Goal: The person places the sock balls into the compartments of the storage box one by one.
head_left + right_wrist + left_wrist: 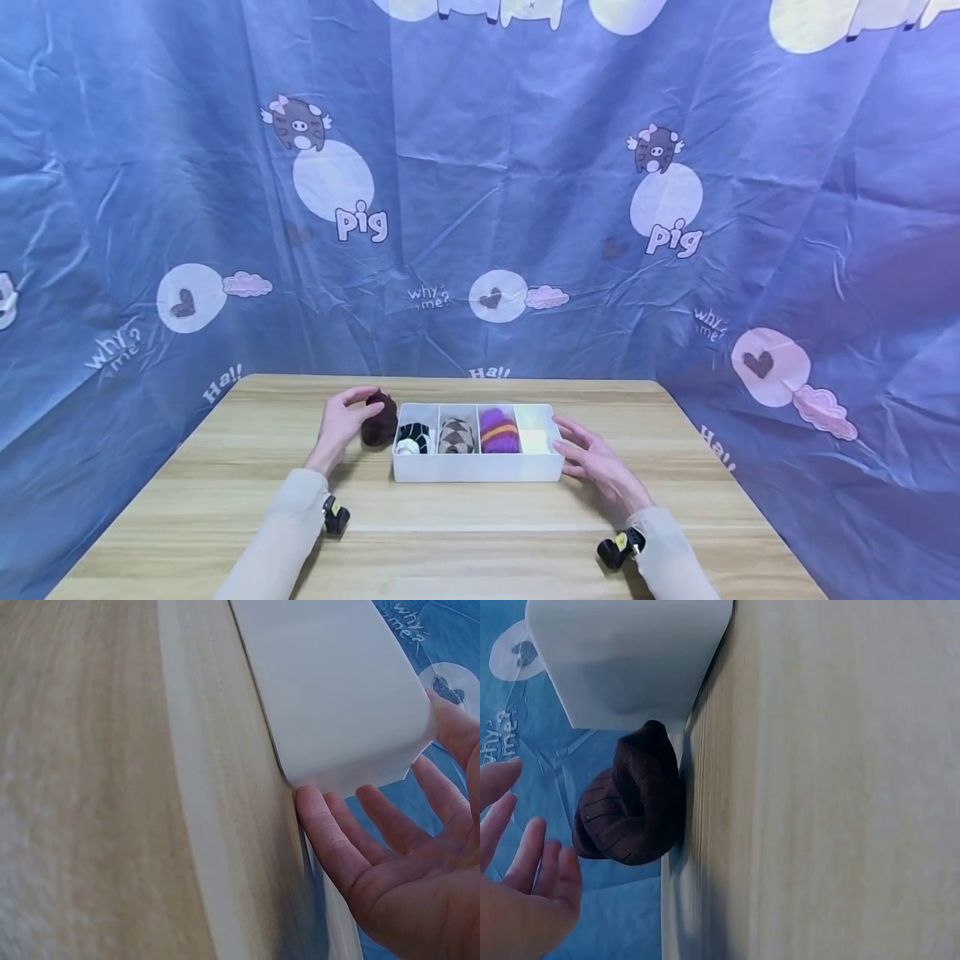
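A white divided box (477, 469) stands on the table. Rolled socks fill its compartments from the left: a black-and-white roll (414, 437), a grey-brown argyle roll (457, 436) and a purple roll with orange stripes (499, 431). The rightmost compartment shows just its white walls and floor. Left of the box lies a dark brown ribbed sock roll (634, 806). My left hand (345, 423) is beside this roll, fingers spread and relaxed; its fingertips come right up to the edge in the left wrist view. Fairly straight fingers of my right hand (409, 859) touch the box's right end.
The box and brown roll rest on a light wood-grain table (480, 533). A blue printed cloth (465, 192) hangs behind the table and along both sides. Each wrist carries a small black camera.
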Motion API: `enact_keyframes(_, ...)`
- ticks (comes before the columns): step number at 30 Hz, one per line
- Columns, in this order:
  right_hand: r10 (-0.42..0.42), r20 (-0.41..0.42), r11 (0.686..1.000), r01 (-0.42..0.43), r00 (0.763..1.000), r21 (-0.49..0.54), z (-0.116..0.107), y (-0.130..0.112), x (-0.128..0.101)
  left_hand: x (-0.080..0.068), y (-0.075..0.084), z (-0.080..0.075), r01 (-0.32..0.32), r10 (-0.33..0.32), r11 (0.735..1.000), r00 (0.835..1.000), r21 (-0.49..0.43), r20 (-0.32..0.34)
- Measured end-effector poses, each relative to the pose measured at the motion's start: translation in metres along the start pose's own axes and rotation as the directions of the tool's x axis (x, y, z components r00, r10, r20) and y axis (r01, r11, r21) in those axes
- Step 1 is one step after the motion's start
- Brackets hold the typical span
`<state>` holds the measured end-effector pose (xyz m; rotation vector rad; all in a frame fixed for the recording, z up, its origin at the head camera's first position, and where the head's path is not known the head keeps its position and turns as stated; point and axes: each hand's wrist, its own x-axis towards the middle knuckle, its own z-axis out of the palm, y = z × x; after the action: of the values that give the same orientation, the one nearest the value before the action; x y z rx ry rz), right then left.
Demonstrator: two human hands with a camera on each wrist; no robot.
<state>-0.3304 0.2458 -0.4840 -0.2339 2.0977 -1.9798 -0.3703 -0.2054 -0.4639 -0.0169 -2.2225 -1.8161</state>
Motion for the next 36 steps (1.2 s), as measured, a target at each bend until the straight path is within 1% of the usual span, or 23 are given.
enact_keyframes(3, 0.002, 0.004, 1.000, -0.002, 1.000, 0.013, 0.000, 0.001, 0.000, 0.000, 0.000, -0.002, 0.021, -0.021, 1.000, 1.000, 0.022, 0.011)
enact_keyframes(8, 0.007, 0.001, 1.000, -0.007, 1.000, 0.017, -0.001, 0.001, 0.000, 0.002, -0.003, -0.002, 0.065, -0.068, 0.996, 0.996, 0.057, 0.053)
enact_keyframes(11, 0.005, -0.002, 1.000, -0.005, 1.000, 0.003, -0.001, 0.000, -0.001, 0.004, -0.005, -0.002, 0.062, -0.067, 0.996, 0.995, 0.058, 0.075)
enact_keyframes(15, 0.004, -0.004, 1.000, -0.004, 1.000, -0.007, 0.000, -0.001, -0.002, 0.007, -0.006, 0.000, 0.038, -0.043, 0.998, 0.994, 0.050, 0.097)
enact_keyframes(17, 0.004, -0.004, 1.000, -0.004, 1.000, -0.012, 0.000, -0.002, -0.002, 0.008, -0.006, 0.001, 0.040, -0.046, 0.998, 0.993, 0.055, 0.106)
enact_keyframes(23, 0.011, -0.001, 1.000, -0.011, 1.000, -0.009, 0.000, -0.003, -0.004, 0.011, -0.008, 0.006, 0.044, -0.058, 0.993, 0.990, 0.107, 0.129)
enact_keyframes(26, 0.013, 0.002, 1.000, -0.013, 1.000, 0.004, 0.001, -0.003, -0.004, 0.014, -0.011, 0.008, 0.029, -0.049, 0.987, 0.991, 0.157, 0.127)
enact_keyframes(30, 0.008, 0.004, 1.000, -0.008, 1.000, -0.002, 0.001, -0.003, -0.003, 0.017, -0.014, 0.010, 0.025, -0.059, 0.969, 0.989, 0.244, 0.133)
enact_keyframes(32, 0.011, 0.002, 1.000, -0.011, 1.000, -0.003, 0.002, -0.004, -0.003, 0.018, -0.014, 0.012, 0.033, -0.072, 0.965, 0.987, 0.259, 0.142)
enact_keyframes(36, 0.012, 0.001, 1.000, -0.012, 1.000, -0.009, 0.002, -0.005, -0.003, 0.018, -0.015, 0.013, 0.063, -0.103, 0.964, 0.985, 0.260, 0.141)
